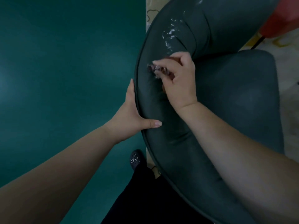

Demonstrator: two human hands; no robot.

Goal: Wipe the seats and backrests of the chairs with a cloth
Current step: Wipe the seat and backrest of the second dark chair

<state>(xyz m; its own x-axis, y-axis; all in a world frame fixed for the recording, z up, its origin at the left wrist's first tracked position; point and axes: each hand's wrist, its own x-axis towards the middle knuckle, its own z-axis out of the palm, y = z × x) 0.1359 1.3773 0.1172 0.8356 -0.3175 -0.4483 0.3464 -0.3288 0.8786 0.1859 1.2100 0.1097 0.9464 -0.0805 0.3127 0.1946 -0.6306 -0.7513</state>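
1. The chair point(226, 97) is dark green and fills the right half of the view. Its curved backrest point(150, 88) sweeps from the top right down to the bottom, and the seat point(239, 101) lies to the right of it.
2. The right hand point(179, 78) rests on the inner face of the backrest, just left of the crease where backrest meets seat. Its fingers are curled and pinch a small, bunched cloth point(156, 68).
3. Only a little of the cloth shows: it pokes out at the fingertips on the hand's left side and is pressed against the backrest. Its colour is hard to tell; it looks dark and mottled.
4. The left hand point(134, 113) holds the outer rim of the backrest, below and left of the right hand. Its fingers lie straight along the outer side of the edge, and the thumb point(153, 123) reaches over onto the inner face.
5. White streaks point(171, 33) lie on the backrest above the right hand, well apart from the cloth.
6. A teal floor point(64, 78) fills the left half of the view. A pale patterned mat point(275, 41) shows around the chair at the top and right.
7. A red object point(284, 20) sits at the top right corner, behind the chair.
8. At the bottom, a dark shoe point(135, 159) with a white bow stands on the floor beside the chair, above dark trousers point(145, 199).
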